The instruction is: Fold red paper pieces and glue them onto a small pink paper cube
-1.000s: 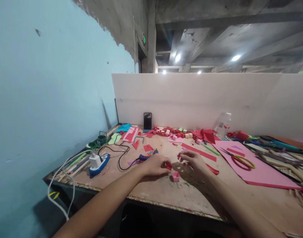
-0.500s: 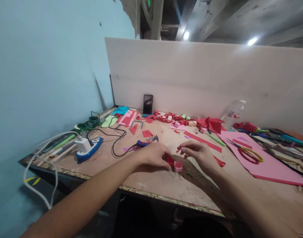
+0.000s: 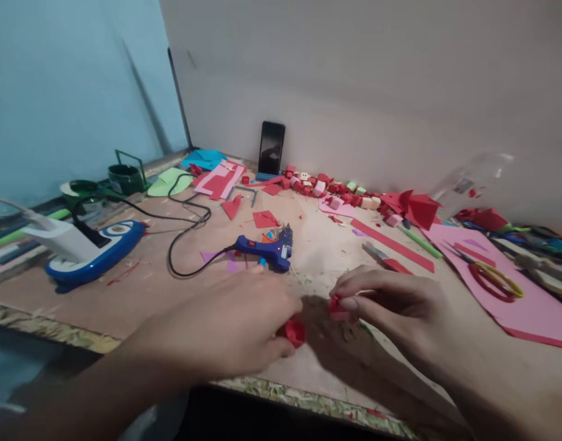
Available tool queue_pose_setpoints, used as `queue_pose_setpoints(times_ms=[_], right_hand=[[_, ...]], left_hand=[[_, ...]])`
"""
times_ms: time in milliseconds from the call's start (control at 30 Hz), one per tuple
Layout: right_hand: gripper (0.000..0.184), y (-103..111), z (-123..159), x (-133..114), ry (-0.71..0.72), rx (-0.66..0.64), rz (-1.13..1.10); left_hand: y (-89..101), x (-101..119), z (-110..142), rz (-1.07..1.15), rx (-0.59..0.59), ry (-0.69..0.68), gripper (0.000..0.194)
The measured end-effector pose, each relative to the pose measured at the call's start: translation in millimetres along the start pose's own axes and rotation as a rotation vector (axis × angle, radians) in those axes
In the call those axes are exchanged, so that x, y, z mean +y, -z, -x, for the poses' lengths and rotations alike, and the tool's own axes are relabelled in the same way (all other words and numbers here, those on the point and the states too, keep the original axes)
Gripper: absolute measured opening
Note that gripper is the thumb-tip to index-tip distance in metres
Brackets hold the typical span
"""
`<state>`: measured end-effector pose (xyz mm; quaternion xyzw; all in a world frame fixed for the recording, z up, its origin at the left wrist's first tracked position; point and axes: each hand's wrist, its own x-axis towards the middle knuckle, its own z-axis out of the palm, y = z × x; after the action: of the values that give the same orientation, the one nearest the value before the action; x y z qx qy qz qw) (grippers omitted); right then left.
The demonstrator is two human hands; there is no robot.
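Our left hand (image 3: 244, 324) curls its fingers around a small red piece (image 3: 295, 332) at their tips. Our right hand (image 3: 391, 312), nearly closed, pinches another red bit (image 3: 338, 308) between thumb and fingers, just across from it.

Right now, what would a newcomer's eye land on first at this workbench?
Probably the two hands low in the centre: the left hand holds a red folded piece, the right hand pinches a small red one. Then the blue glue gun just beyond them, and the heap of little red and pink cubes along the back panel.
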<state>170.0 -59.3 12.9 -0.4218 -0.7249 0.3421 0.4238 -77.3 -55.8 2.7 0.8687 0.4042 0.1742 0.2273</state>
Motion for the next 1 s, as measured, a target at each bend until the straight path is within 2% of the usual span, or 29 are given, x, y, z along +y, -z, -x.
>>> queue_pose_setpoints(times_ms=[33, 67, 100, 167, 233, 333, 467, 600, 833, 1000], right_hand=[[0.010, -2, 3, -4, 0.034, -0.021, 0.021], [0.011, -4, 5, -8, 0.069, -0.056, 0.036], [0.013, -7, 8, -12, 0.092, -0.080, 0.041], [0.017, -12, 12, -20, 0.046, -0.241, 0.072], [0.018, -20, 16, -24, 0.040, -0.260, 0.074], [0.017, -31, 23, -23, 0.035, -0.215, 0.097], [0.016, -39, 32, -15, -0.005, -0.146, 0.125], [0.017, -42, 36, -14, -0.061, -0.115, 0.094], [0.018, -45, 36, -19, -0.136, -0.060, 0.034], [0.018, -42, 35, -18, -0.138, -0.094, -0.013]], left_hand=[[-4.6, 1, 11, -0.009, -0.064, -0.048, 0.013], [-9.7, 3, 20, -0.003, -0.043, -0.060, 0.008], [-14.9, 4, 28, 0.005, -0.027, -0.052, 0.012], [-24.8, 4, 38, 0.028, 0.046, -0.045, 0.023], [-32.5, 3, 42, 0.038, 0.099, -0.044, 0.028], [-38.4, -1, 42, 0.028, 0.127, -0.054, 0.028], [-39.1, -3, 41, 0.008, 0.142, -0.090, 0.016], [-38.7, -2, 40, -0.004, 0.150, -0.117, 0.010], [-38.5, -1, 37, -0.003, 0.133, -0.113, 0.013], [-38.3, -2, 37, -0.011, 0.109, -0.100, 0.010]])
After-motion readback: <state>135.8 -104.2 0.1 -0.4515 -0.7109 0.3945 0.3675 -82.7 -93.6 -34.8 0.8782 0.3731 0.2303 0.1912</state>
